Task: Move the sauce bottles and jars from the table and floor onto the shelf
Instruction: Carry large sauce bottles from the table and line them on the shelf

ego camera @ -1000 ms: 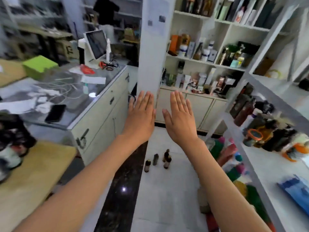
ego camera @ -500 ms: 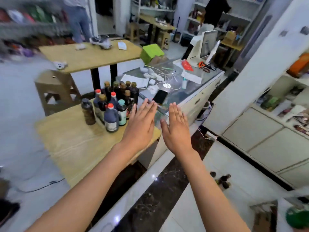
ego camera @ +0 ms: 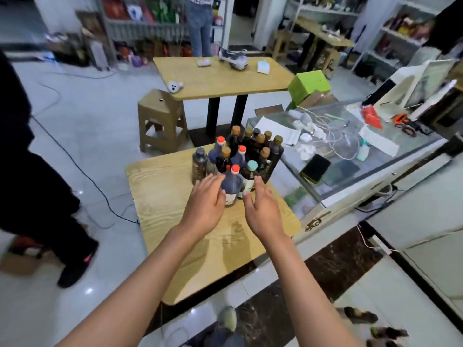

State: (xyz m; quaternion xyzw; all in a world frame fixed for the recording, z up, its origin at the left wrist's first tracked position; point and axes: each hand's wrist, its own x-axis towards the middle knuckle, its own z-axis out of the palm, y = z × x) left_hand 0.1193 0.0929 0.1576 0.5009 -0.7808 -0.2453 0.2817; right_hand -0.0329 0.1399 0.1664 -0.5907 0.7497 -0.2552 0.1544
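Observation:
Several dark sauce bottles [ego camera: 246,151] with red, tan and teal caps stand bunched at the far right corner of a small wooden table [ego camera: 170,221]. The nearest one is a red-capped dark bottle [ego camera: 231,185]. My left hand [ego camera: 206,204] is open just left of it, fingers straight and close to its side. My right hand [ego camera: 261,207] is open on the other side, fingertips near a teal-capped bottle [ego camera: 250,175]. Neither hand holds anything. Small bottles [ego camera: 360,315] lie on the floor at the lower right.
A glass counter [ego camera: 385,156] with a phone [ego camera: 315,168], cables and papers adjoins the table on the right. A brown stool [ego camera: 160,118] and a second wooden table [ego camera: 225,78] stand behind. A person in black [ego camera: 37,196] stands at the left. A cable runs across the floor.
The view has swung left from the shelf to the table with the bottles. Both hands have come down and forward to either side of the nearest red-capped bottle.

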